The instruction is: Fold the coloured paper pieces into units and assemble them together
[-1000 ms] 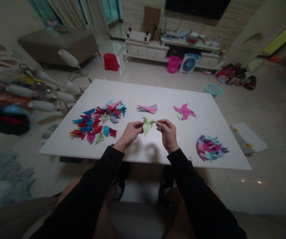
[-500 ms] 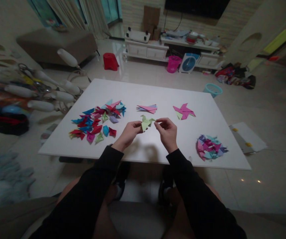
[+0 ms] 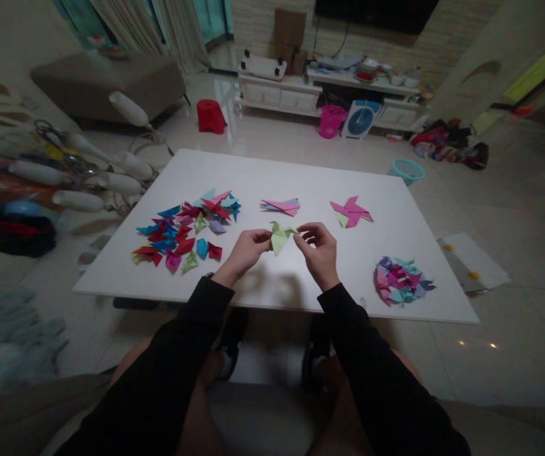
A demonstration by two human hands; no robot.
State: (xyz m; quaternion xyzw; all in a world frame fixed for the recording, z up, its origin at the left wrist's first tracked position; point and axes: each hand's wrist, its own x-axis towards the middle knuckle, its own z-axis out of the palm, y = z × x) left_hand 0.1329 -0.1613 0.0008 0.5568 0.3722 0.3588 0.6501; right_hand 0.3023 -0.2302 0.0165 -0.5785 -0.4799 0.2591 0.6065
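A light green origami crane [image 3: 280,239] is held up above the white table [image 3: 196,171] between my two hands. My left hand [image 3: 252,248] pinches its left side. With thumb and fingertips, my right hand [image 3: 317,247] grips the thin point on its right. Beyond the crane lie a small stack of pink and lilac folded paper [image 3: 280,207] and a flat pink paper pinwheel shape [image 3: 350,212]. On the left, a heap of folded paper pieces [image 3: 177,237] in red, blue, green and pink spreads out. To the right sits a round cluster of paper cranes [image 3: 402,282].
A lamp with several white shades [image 3: 120,183] stands close to the table's left edge. Past the table are a red stool [image 3: 211,116], a pink bin [image 3: 332,121] and a blue-and-white fan [image 3: 360,119]. A turquoise basket [image 3: 406,170] stands behind the right corner.
The green crane's flaps tilted up and then dropped again as my fingers worked at its ends. My right hand's fingers have spread a little. Paper on the table has stayed put.
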